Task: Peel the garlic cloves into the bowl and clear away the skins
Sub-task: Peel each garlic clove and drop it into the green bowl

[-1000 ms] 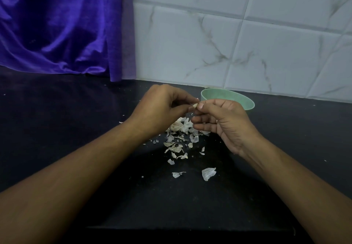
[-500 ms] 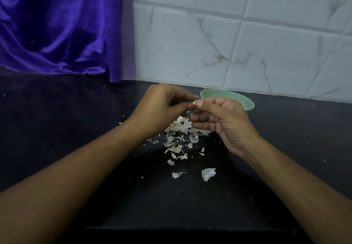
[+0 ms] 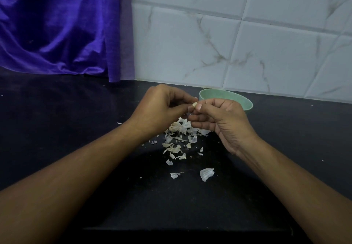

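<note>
A small pale garlic clove (image 3: 194, 104) is pinched between the fingertips of both hands, just in front of the green bowl (image 3: 228, 96). My left hand (image 3: 163, 108) holds it from the left with curled fingers. My right hand (image 3: 221, 118) pinches it from the right with thumb and forefinger. Below the hands a heap of white garlic skins (image 3: 181, 135) lies on the black counter, with a pale lump of garlic (image 3: 174, 127) partly hidden at its top. The bowl's inside is hidden by my right hand.
The black counter (image 3: 57, 120) runs back to a white marble-tiled wall (image 3: 228, 44). A purple cloth (image 3: 57, 24) hangs at the back left. Loose skin flakes, one larger (image 3: 206, 173), lie nearer the counter's front edge (image 3: 181, 228).
Both hands stayed in place, close together over the skins. The fingertips shifted slightly on the clove, and the right thumb now sits higher against it.
</note>
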